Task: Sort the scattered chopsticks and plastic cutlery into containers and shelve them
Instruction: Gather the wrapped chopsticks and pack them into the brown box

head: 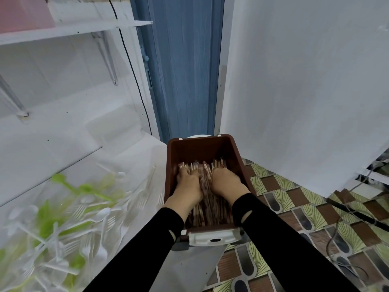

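Chopsticks, thin, brownish and wooden, lie packed lengthwise in a brown rectangular plastic bin at lower centre of the frame. Both hands rest on them, left hand beside right hand. The fingers bend down into the pile with tips hidden, so I cannot tell whether they grip. Clear and green plastic cutlery lies scattered on the white table at lower left.

Bin: brown plastic, open top, long axis 12–6, sits at 6 o'clock of centre. Chopsticks: tan and reddish, packed in its near half, lying lengthwise with their ends toward 12. Cutlery: loose pile at 8 o'clock, white forks and spoons mixed with green pieces, blurred.
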`<state>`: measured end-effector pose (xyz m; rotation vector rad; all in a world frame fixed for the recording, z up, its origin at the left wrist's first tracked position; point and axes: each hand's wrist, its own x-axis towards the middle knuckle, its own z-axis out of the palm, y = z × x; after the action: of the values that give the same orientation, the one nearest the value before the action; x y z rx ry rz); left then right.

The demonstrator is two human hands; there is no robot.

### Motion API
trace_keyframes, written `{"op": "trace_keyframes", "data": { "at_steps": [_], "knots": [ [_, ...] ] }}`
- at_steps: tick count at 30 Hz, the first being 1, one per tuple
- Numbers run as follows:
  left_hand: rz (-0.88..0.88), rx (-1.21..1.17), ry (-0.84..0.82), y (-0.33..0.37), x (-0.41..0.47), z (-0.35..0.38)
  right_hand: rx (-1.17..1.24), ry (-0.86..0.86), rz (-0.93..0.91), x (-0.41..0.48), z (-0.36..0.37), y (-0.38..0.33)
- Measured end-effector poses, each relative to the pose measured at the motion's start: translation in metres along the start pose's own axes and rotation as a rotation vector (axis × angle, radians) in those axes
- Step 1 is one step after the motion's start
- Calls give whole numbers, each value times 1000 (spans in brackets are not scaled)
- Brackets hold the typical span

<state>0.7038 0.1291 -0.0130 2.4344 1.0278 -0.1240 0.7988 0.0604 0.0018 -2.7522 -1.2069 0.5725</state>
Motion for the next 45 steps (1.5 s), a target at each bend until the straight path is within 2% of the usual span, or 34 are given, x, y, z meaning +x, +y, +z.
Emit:
{"op": "trace_keyframes", "data": {
  "at_steps": [2,5,9,11,15,18,21,24,31,39,45],
  "knots": [
    [-49,15,-53,1,1,1,-8,-16,-7,1,0,0],
    [13,-12,-83,0,3,0,-17,-46,-29,2,1,0],
    [77,-58,20,-3,0,1,80,20,-46,-3,-1,1],
    [174,-151,158,-1,-4,-2,164,117,-77,-9,-7,1],
    [357,-448,609,-6,-27,-30,329,303,-283,-27,-17,-14],
    [351,-503,737,-47,-59,-53,469,394,-474,-50,-15,-54],
    [216,-531,823,-118,-97,-64,506,353,-664,-75,4,-110],
    [20,-564,877,-199,-159,-70,472,188,-794,-100,40,-175],
    [-392,-472,859,-341,-330,-39,463,-174,-1052,-169,131,-284],
    [-630,-444,950,-398,-477,11,298,-427,-1175,-245,211,-360],
    [-716,-407,978,-437,-540,24,212,-443,-1183,-280,243,-406]
  ]
}}
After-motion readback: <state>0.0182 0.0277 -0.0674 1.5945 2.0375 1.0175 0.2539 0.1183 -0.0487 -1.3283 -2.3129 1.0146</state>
